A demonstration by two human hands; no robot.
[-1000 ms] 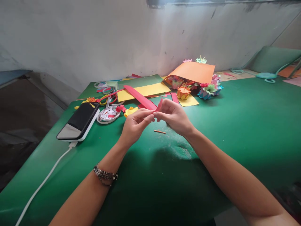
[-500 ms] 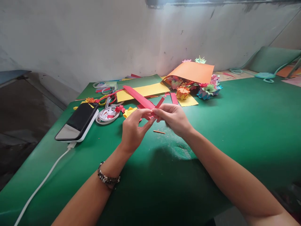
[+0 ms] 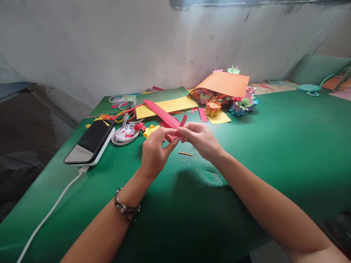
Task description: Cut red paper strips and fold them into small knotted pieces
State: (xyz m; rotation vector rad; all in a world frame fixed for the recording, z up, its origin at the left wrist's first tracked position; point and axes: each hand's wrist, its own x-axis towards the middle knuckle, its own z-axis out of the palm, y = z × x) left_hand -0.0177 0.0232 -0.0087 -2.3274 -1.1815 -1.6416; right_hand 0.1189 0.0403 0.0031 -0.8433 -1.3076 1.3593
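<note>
Between my fingertips is a folded red paper strip (image 3: 183, 121), its free end sticking up and to the right. My left hand (image 3: 156, 149) pinches it with thumb and fingers. From the right, my right hand (image 3: 200, 138) pinches the same strip, and the two hands nearly touch. Their fingers hide most of the fold. Behind them lies a long red paper piece (image 3: 161, 113). A yellow paper piece (image 3: 150, 130) sits just left of my left hand's fingers. Below the hands a thin orange stick (image 3: 185, 153) rests on the green table (image 3: 274, 153).
At left are a phone on a white block (image 3: 91, 142) with a white cable (image 3: 52, 208), a tape roll (image 3: 124, 135) holding paper scraps, and scissors (image 3: 125, 117). Yellow paper (image 3: 167, 107), orange paper (image 3: 223, 83) and several paper flowers (image 3: 242, 106) lie along the wall.
The strip's free end has tilted more upright and shifted slightly left between my fingers. My right hand has turned slightly; both hands keep their pinch.
</note>
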